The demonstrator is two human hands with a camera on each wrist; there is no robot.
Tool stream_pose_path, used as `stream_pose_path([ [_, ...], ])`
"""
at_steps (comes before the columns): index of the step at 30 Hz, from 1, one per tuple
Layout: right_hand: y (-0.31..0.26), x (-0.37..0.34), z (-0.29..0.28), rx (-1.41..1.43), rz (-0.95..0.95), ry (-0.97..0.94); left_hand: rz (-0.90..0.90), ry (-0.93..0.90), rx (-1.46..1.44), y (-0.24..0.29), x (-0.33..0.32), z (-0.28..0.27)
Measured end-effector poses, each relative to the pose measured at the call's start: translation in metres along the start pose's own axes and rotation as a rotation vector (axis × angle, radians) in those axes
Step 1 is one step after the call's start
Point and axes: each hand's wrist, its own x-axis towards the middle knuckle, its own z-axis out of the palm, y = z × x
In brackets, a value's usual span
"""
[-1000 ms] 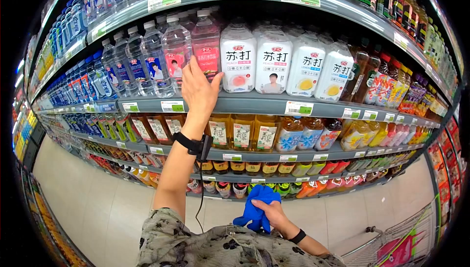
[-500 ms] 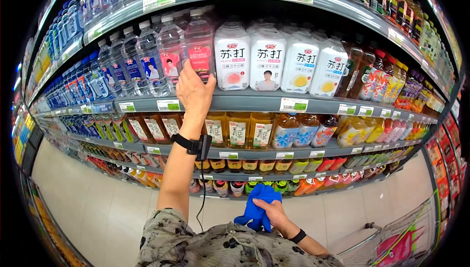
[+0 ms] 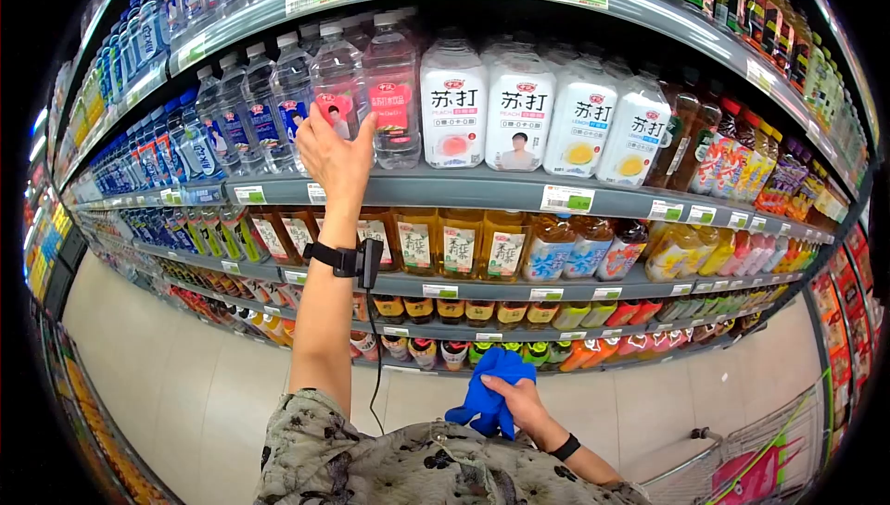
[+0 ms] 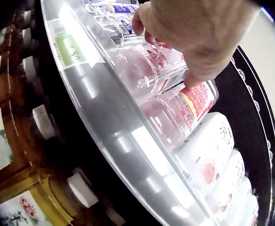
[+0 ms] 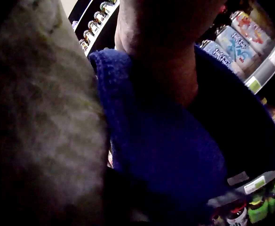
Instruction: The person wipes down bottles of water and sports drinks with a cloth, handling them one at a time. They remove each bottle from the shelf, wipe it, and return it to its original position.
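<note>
In the head view my left hand is spread over the front of a clear bottle with a pink label on the upper-middle shelf. Its fingers lie toward the bottle's left side, the thumb by its right side. A second pink-labelled bottle stands just right of the thumb. From the left wrist view, the left hand reaches across the pink bottle, hiding part of its label. Low in front of the body, my right hand grips a bunched blue cloth; the cloth fills much of the right wrist view.
White peach bottles and lemon bottles stand to the right, blue-labelled bottles to the left. The shelf edge carries price tags. Amber tea bottles line the shelf below. A shopping cart stands at lower right.
My left hand has moved left from the right pink-labelled bottle to the one beside it, its thumb and fingers now wider apart. The right hand still holds the blue cloth.
</note>
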Motion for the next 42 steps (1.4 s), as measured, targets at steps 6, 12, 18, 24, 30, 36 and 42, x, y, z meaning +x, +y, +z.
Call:
stream_pose_path([
  [6,0.005,0.003,-0.003,-0.012,-0.006,-0.009,-0.101,-0.046,-0.116,-0.007,0.008,0.003],
  [12,0.009,0.007,-0.001,-0.010,-0.006,-0.028,-0.198,-0.111,-0.171,-0.001,0.015,-0.004],
  [18,0.010,0.007,-0.001,-0.001,-0.027,-0.046,-0.140,-0.083,-0.158,-0.004,0.016,-0.005],
  [24,0.008,0.003,-0.001,0.006,-0.006,-0.042,-0.144,-0.090,-0.170,-0.004,0.015,-0.004],
  [30,0.010,0.002,-0.004,0.009,-0.009,-0.032,-0.129,-0.096,-0.126,-0.002,0.019,-0.005],
  [36,0.010,0.001,-0.007,0.001,0.018,-0.022,-0.208,-0.072,-0.378,0.005,0.010,-0.008],
  [42,0.007,-0.003,-0.010,-0.002,-0.009,-0.016,-0.257,0.016,-0.755,0.010,-0.016,-0.017],
])
